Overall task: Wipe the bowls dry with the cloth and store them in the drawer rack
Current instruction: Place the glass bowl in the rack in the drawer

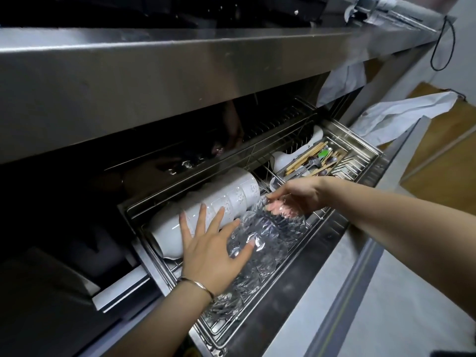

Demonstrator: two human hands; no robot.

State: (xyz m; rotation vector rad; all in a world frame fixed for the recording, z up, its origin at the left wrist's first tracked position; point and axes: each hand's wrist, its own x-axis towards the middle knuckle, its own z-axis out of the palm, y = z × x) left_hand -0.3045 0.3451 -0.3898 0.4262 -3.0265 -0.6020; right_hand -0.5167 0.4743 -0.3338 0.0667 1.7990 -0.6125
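Now glass bowls (260,243) in rack (319,217), under both hands' fingers (244,247).

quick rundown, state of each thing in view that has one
steel pull-out drawer rack: open
row of white ceramic bowls: racked on edge
row of clear glass bowls: racked on edge
left hand: flat, steadying both rows
right hand: setting end glass bowl
white cloth: draped on drawer's far end

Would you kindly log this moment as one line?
left hand: steadying glass bowls | right hand: placing glass bowl | drawer rack: open
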